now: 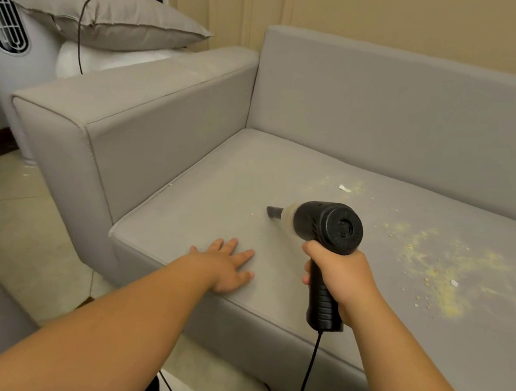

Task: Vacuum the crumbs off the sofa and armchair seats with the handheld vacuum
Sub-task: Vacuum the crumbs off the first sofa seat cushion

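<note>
Right now the right hand (338, 271) grips the ribbed handle of the black handheld vacuum (326, 228), whose nozzle points left, low over the sofa seat (203, 185) near its middle. Flat on the seat close to the front edge, the left hand (226, 267) rests with fingers straight and spread. Yellow crumbs (438, 261) lie scattered toward the seat's right side, with a thinner patch near the backrest. A cord (302, 386) hangs from the handle to the floor.
</note>
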### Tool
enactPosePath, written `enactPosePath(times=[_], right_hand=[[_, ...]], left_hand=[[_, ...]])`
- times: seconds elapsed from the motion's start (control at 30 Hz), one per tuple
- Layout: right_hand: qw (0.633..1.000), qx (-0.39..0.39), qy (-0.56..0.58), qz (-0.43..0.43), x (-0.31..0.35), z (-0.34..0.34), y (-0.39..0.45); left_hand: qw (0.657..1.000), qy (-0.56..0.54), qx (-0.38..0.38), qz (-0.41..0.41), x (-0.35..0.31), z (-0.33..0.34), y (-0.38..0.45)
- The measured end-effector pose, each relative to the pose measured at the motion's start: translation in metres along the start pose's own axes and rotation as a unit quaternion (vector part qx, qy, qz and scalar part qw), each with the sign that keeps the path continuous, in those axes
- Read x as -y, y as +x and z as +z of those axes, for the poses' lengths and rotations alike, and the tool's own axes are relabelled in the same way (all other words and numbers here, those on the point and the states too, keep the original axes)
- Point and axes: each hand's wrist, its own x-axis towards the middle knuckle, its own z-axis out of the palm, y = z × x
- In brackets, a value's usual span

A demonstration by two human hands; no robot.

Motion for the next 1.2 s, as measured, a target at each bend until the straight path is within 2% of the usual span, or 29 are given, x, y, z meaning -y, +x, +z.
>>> enactPosePath(times=[0.3, 0.5, 0.6, 0.93, 1.2], right_hand=[[0.999, 0.043, -0.019, -0.003, 0.0, 0.007, -0.012], [1.0, -0.006, 0.015, -0.016, 0.005, -0.011, -0.02], [0.999, 0.002, 0.029, 0.014, -0.001, -0.016, -0.025], [1.0, 0.019, -0.018, -0.002, -0.009, -0.008, -0.039], [1.0, -0.02, 0.006, -0.01, -0.003, -0.008, -0.074]], left_hand=[[0.999, -0.014, 0.028, -0.007, -0.002, 0.003, -0.014], [0.999, -0.019, 0.032, 0.002, -0.01, 0.002, -0.023], [0.999, -0.016, 0.037, 0.009, -0.022, 0.002, -0.029], [0.998, 0.013, 0.052, 0.014, -0.046, 0.006, -0.03], [0.998, 0.037, 0.037, 0.02, -0.055, 0.003, -0.036]])
